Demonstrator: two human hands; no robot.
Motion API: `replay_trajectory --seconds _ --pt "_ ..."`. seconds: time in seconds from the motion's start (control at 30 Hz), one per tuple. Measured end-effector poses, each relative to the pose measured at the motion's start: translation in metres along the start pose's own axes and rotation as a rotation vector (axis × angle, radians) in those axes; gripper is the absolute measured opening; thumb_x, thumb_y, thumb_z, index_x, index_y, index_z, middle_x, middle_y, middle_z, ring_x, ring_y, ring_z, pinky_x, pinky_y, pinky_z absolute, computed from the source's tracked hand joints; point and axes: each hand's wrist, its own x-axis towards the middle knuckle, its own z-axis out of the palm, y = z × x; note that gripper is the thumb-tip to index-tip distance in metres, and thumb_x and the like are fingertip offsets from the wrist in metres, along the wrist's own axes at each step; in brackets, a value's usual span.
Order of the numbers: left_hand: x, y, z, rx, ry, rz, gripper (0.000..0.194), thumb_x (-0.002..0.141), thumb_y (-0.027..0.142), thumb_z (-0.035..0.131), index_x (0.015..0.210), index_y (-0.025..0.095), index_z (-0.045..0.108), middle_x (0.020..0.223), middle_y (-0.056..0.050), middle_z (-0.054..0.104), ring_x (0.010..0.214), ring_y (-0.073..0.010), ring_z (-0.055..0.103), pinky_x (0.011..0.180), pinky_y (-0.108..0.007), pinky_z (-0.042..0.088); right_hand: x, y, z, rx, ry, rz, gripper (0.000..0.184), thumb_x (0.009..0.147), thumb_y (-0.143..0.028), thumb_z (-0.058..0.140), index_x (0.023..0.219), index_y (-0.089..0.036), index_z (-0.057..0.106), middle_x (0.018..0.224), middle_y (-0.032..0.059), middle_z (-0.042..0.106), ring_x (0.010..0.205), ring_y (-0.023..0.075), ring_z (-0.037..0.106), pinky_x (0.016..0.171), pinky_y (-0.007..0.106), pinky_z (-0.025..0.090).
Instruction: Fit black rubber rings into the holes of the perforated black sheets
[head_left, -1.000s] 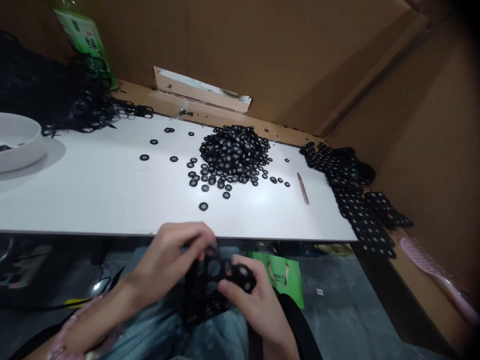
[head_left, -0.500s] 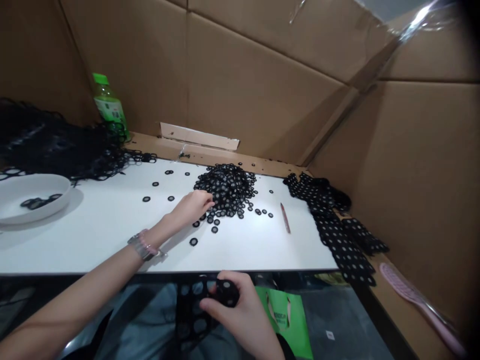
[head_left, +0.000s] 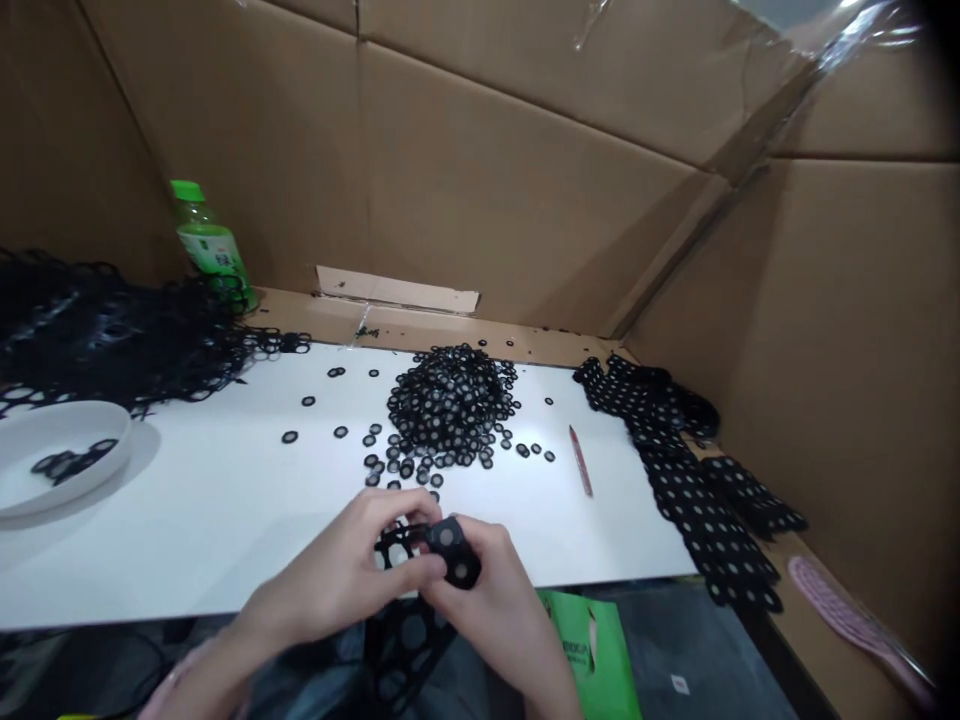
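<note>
White bowl (head_left: 56,425) — dark pieces (head_left: 73,463) inside, black strip (head_left: 453,554) in both hands (head_left: 345,560) (head_left: 495,595)

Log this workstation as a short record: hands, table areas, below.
Left hand: holding part of a bent black sheet with round holes
Right hand: gripping the same sheet's bunched, pale-dotted part
Table centre: heap of small black discs with grey centres on a white tabletop, loose discs around it
Table left: round white bowl holding black pieces; tangled black perforated strips behind it
Table right: slim reddish pen-like stick; black sheets with pale dots
Below table: bright green bag
</note>
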Motion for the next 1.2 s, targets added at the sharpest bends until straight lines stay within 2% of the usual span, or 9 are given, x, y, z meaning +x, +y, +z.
replay_trajectory --seconds 0.17,0.33,0.47,0.6,0.73,0.83,0.93,1.03,1.2 --pt "0.000 -0.011 0.014 -0.234 0.067 -0.120 0.017 0.086 0.034 0.049 0.080 0.019 0.053 0.071 0.002 0.057 0.068 -0.0131 0.055 0.062 -0.021 0.043 0.007 0.013 -0.003 0.076 0.057 0.023 0.025 0.075 -0.033 0.061 0.096 -0.020 0.066 0.087 0.0023 0.063 0.076 0.0165 0.056 0.068 0.026 0.045" --pt "0.003 -0.021 0.012 0.009 0.271 0.130 0.014 0.085 0.022 0.052 0.098 0.019 0.057 0.097 -0.005 0.058 0.091 -0.0175 0.053 0.081 -0.029 0.041 0.007 0.027 -0.004 0.135 0.032 0.109 0.029 0.084 -0.040 0.050 0.101 -0.022 0.065 0.082 0.0018 0.063 0.074 0.0152 0.057 0.071 0.026 0.047" --pt "0.000 -0.030 0.005 0.148 0.135 0.283 0.018 0.085 0.026 0.053 0.099 0.018 0.061 0.089 -0.006 0.063 0.083 -0.0175 0.055 0.080 -0.031 0.040 0.010 0.031 -0.001 0.015 0.008 0.140 0.031 0.085 -0.043 0.047 0.102 -0.023 0.064 0.090 0.0028 0.063 0.079 0.0159 0.056 0.073 0.026 0.047" --pt "0.003 -0.036 0.001 -0.029 0.131 0.124 0.022 0.088 0.020 0.046 0.076 0.016 0.062 0.072 -0.002 0.062 0.070 -0.0122 0.055 0.069 -0.023 0.042 0.015 0.031 0.006 -0.037 -0.012 0.163 0.033 0.082 -0.045 0.051 0.098 -0.020 0.065 0.092 0.0054 0.063 0.081 0.0183 0.056 0.074 0.028 0.047" --pt "0.009 -0.050 -0.016 -0.100 0.413 -0.110 0.027 0.089 0.025 0.044 0.068 0.016 0.058 0.065 0.000 0.061 0.060 -0.0112 0.053 0.057 -0.021 0.041 0.017 0.035 0.012 0.170 -0.029 0.257 0.033 0.080 -0.047 0.052 0.083 -0.016 0.064 0.075 0.0037 0.060 0.065 0.0154 0.053 0.057 0.025 0.046" --pt "0.021 -0.068 -0.035 0.109 0.575 -0.170 0.023 0.088 0.028 0.042 0.078 0.017 0.060 0.073 -0.002 0.062 0.065 -0.0140 0.055 0.060 -0.024 0.042 0.016 0.042 0.014 0.447 0.112 0.341 0.030 0.077 -0.046 0.058 0.086 -0.018 0.062 0.071 0.0013 0.060 0.058 0.0123 0.050 0.053 0.023 0.043" --pt "0.040 -0.085 -0.040 0.348 0.390 -0.152 0.024 0.088 0.024 0.038 0.087 0.017 0.061 0.085 -0.005 0.061 0.076 -0.0176 0.057 0.071 -0.029 0.044 0.014 0.045 0.013 0.658 0.158 0.332 0.033 0.070 -0.039 0.066 0.098 -0.022 0.062 0.080 0.0016 0.063 0.063 0.0134 0.053 0.063 0.026 0.045" --pt "0.053 -0.088 -0.031 0.481 0.194 -0.185 0.024 0.086 0.021 0.040 0.100 0.017 0.059 0.095 -0.008 0.058 0.084 -0.0219 0.057 0.071 -0.032 0.045 0.014 0.038 0.011 0.597 0.103 0.257 0.031 0.074 -0.037 0.062 0.102 -0.023 0.062 0.085 0.0030 0.063 0.071 0.0163 0.055 0.073 0.030 0.045" --pt "0.036 -0.048 -0.025 0.362 0.395 0.057 0.020 0.086 0.021 0.044 0.102 0.019 0.056 0.101 -0.007 0.055 0.094 -0.0202 0.052 0.080 -0.031 0.043 0.017 0.024 0.007 0.418 0.047 0.164 0.024 0.085 -0.040 0.049 0.078 -0.019 0.059 0.068 0.0005 0.056 0.064 0.0136 0.051 0.064 0.025 0.042"
